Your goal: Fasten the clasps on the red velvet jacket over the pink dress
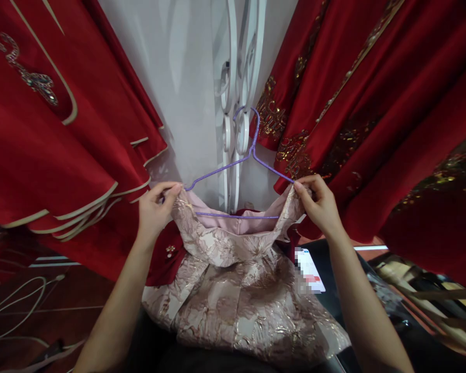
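A pale pink brocade garment (236,290) with a gold floral pattern hangs from a purple wire hanger (252,150). The hanger's hook sits on a white scrolled metal rack (236,103). My left hand (157,207) pinches the garment's left shoulder at the hanger's left end. At the hanger's right end, my right hand (318,204) pinches the right shoulder. Both hands are closed on the fabric. A small tag (309,269) hangs beside the garment on the right.
Red embroidered garments hang on the left (50,134) and on the right (380,119), close to both arms. A white wall (178,77) is behind the rack. White cables (19,311) lie on the dark floor at lower left.
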Tool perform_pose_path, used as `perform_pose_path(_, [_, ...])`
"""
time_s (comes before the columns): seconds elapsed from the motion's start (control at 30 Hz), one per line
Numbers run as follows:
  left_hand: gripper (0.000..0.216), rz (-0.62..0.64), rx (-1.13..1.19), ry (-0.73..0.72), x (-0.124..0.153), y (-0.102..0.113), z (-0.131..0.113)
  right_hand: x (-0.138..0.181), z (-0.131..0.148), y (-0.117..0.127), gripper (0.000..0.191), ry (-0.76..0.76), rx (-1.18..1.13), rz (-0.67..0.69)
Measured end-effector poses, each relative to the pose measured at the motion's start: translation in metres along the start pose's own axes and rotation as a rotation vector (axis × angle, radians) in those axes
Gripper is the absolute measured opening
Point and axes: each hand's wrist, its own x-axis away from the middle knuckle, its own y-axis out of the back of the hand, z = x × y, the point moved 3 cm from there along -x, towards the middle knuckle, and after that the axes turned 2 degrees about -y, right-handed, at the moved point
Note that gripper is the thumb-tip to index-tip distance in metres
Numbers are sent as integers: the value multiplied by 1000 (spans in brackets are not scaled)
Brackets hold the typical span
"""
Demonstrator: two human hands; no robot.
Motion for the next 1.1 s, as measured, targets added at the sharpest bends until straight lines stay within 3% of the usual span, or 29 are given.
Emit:
perform_pose_path(0.1, [26, 148, -51, -78, -9, -10, -25, 0, -1, 0, 26, -10, 0, -5])
perform_pose_path(0.17, [29, 216, -83, -92, -13, -9, -28, 0, -1, 0, 28, -12, 16, -12])
perform_pose_path(0.33, [41, 157, -141, 56, -4, 27, 14, -1, -2, -1, 28, -18, -3, 12])
perform_pose_path(0.37, [40, 248, -145, 78, 4, 32, 23, -1, -2, -1, 28, -21, -6, 14])
perform_pose_path(0.47, [38, 767, -122, 101, 35, 31, 40, -1, -2, -3, 27, -26, -21, 17])
perform_pose_path(0.53, [34, 911, -146, 96, 50, 26, 46, -1, -2, -3, 26, -24, -36, 21])
perform_pose_path(0.67, [21, 844, -104, 113, 37, 10, 61, -2, -4, -1, 27, -24, -35, 37])
perform_pose_path(0.8, [27, 717, 29, 115, -20, 4, 60, -4, -8, -2, 28, -13, -27, 62])
perform_pose_path(0.93, [39, 511, 60, 104, -72, 5, 17, -4, -4, 2, 29, -11, -58, 102])
perform_pose_path(1.1, [33, 390, 129, -29, -73, -6, -44, -12, 11, 13, 41, -108, -201, 302])
